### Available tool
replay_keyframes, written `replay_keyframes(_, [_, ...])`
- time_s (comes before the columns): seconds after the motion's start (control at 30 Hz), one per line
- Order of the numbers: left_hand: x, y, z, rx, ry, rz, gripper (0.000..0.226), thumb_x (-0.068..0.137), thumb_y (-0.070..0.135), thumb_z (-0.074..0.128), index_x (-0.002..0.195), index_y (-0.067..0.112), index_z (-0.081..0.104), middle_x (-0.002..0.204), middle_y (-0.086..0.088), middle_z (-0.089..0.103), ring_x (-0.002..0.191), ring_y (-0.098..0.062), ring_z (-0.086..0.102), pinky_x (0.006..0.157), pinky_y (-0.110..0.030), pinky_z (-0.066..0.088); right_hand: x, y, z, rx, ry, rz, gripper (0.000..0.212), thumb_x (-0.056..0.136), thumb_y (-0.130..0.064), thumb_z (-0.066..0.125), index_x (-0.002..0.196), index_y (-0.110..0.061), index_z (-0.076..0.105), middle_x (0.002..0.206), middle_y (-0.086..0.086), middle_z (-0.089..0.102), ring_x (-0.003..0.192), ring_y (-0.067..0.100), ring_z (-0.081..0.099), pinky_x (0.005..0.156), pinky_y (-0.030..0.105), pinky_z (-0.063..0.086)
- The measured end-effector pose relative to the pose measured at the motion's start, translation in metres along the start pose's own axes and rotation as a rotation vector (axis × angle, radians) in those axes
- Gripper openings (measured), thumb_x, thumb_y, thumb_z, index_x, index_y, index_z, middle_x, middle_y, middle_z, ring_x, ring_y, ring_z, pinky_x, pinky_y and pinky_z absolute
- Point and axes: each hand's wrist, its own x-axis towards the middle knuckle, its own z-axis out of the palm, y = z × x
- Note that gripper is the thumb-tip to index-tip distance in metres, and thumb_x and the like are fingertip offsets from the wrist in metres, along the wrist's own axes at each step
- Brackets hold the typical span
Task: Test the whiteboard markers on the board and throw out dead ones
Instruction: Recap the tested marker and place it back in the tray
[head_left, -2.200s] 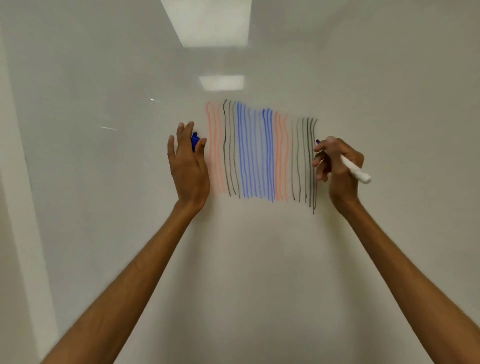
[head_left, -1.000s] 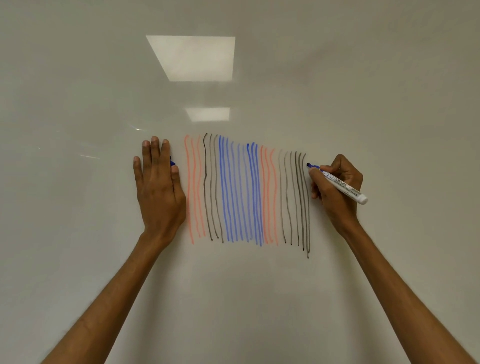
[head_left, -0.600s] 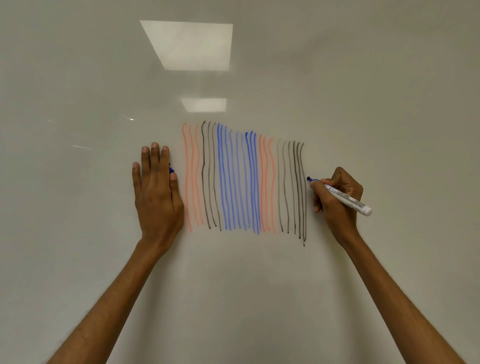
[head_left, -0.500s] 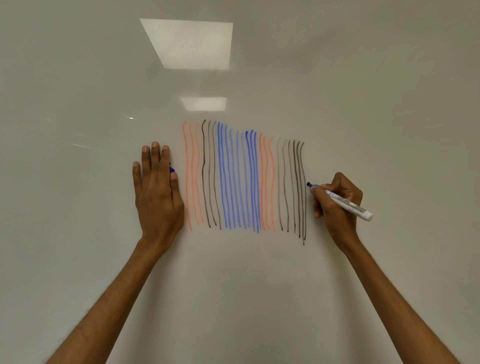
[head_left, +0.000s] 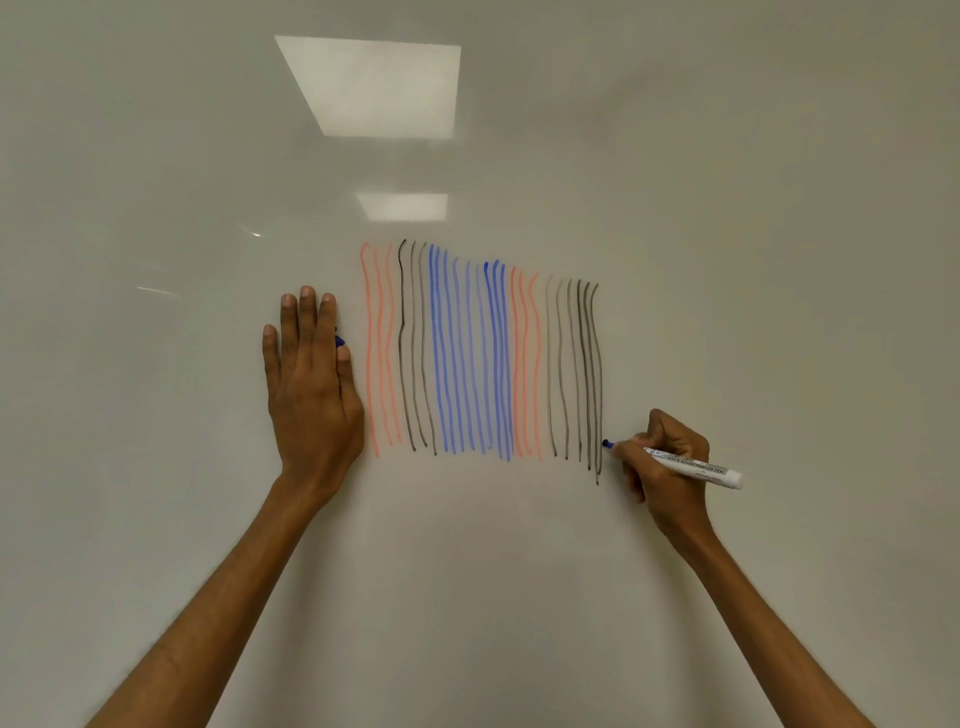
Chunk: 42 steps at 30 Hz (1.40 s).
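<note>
My right hand (head_left: 667, 486) grips a white whiteboard marker (head_left: 693, 466) like a pen. Its blue tip (head_left: 605, 443) touches the whiteboard (head_left: 753, 234) by the lower end of the rightmost black line. No fresh blue stroke shows to the right of that line. My left hand (head_left: 311, 400) lies flat against the board left of the lines, fingers straight and pointing up. A blue cap (head_left: 339, 341) peeks out between its thumb and index finger, pinched there. Several vertical test lines (head_left: 467, 353) in orange, black and blue fill the space between my hands.
Two ceiling lights are mirrored in the glossy board above the lines, the larger reflection (head_left: 379, 85) near the top. Bare board stretches right of the marker and below both hands.
My right hand has drawn the marker tip downward along the right side of the black lines, from their upper part to their lower end. My left hand has stayed flat on the board.
</note>
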Motion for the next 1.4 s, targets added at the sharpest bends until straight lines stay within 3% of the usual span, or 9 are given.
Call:
replay_keyframes(0.1, [0.000,0.000,0.000,0.001,0.001,0.002,0.050,0.107,0.014,0.032,0.155,0.005,0.024,0.163,-0.011,0.020,0.153,-0.024,0.011,0.126,-0.043,0.006,-0.003,0.003,-0.002,-0.028,-0.018,0.005,0.037,0.065,-0.028,0.069,0.053,-0.024,0.034,0.049,0.014,0.036,0.042,0.021,0.032,0.042,0.020,0.031])
replay_keyframes(0.27, [-0.001,-0.002,0.000,0.005,-0.002,0.000,0.050,0.107,0.015,0.031,0.156,0.005,0.023,0.164,-0.012,0.020,0.153,-0.023,0.010,0.126,-0.042,0.006,-0.008,0.007,-0.007,-0.100,-0.049,0.028,0.034,0.065,-0.033,0.069,0.053,-0.025,0.038,0.050,0.021,0.036,0.041,0.018,0.034,0.042,0.024,0.032])
replay_keyframes(0.53, [-0.002,-0.002,0.001,0.014,0.006,-0.003,0.050,0.107,0.015,0.032,0.156,0.005,0.023,0.164,-0.011,0.020,0.153,-0.023,0.011,0.126,-0.041,0.006,-0.020,0.013,-0.011,-0.111,-0.105,0.069,0.033,0.062,-0.035,0.069,0.051,-0.029,0.038,0.047,0.001,0.037,0.039,0.009,0.032,0.040,0.018,0.030])
replay_keyframes(0.77, [-0.002,-0.001,0.001,0.015,0.003,-0.011,0.050,0.108,0.018,0.029,0.156,0.005,0.024,0.164,-0.011,0.020,0.153,-0.023,0.011,0.126,-0.042,0.006,-0.025,0.010,-0.008,-0.067,-0.123,0.108,0.045,0.060,-0.035,0.070,0.056,-0.008,0.034,0.047,0.011,0.039,0.039,0.017,0.035,0.038,0.021,0.031])
replay_keyframes(0.93, [-0.002,0.000,0.001,0.010,0.009,-0.015,0.049,0.107,0.017,0.030,0.155,0.006,0.025,0.163,-0.012,0.021,0.153,-0.023,0.012,0.126,-0.042,0.007,-0.027,-0.001,-0.005,-0.018,-0.130,0.145,0.040,0.059,-0.035,0.069,0.056,-0.006,0.040,0.044,0.010,0.052,0.035,0.015,0.043,0.035,0.021,0.035])
replay_keyframes(1.17, [-0.003,0.001,0.000,0.014,0.013,-0.014,0.049,0.107,0.015,0.030,0.155,0.005,0.025,0.163,-0.012,0.022,0.153,-0.024,0.013,0.126,-0.042,0.007,-0.028,0.001,-0.005,-0.001,-0.090,0.201,0.026,0.070,-0.017,0.067,0.060,0.005,0.055,0.046,0.007,0.057,0.035,0.013,0.048,0.035,0.021,0.038])
replay_keyframes(1.23, [-0.003,0.000,0.000,0.015,0.014,-0.012,0.049,0.107,0.015,0.030,0.155,0.005,0.026,0.163,-0.012,0.022,0.153,-0.024,0.013,0.126,-0.041,0.006,-0.027,-0.003,-0.006,0.019,-0.095,0.210,0.018,0.071,-0.015,0.066,0.054,-0.015,0.062,0.045,0.007,0.057,0.034,0.014,0.047,0.034,0.020,0.038])
replay_keyframes(1.4, [-0.003,-0.001,0.000,0.016,0.004,-0.011,0.049,0.107,0.017,0.030,0.155,0.005,0.026,0.163,-0.012,0.022,0.153,-0.024,0.012,0.126,-0.040,0.006,-0.011,-0.015,-0.009,0.225,0.021,0.189,0.025,0.074,-0.002,0.063,0.063,-0.007,0.041,0.044,0.011,0.053,0.029,0.019,0.042,0.033,0.018,0.032])
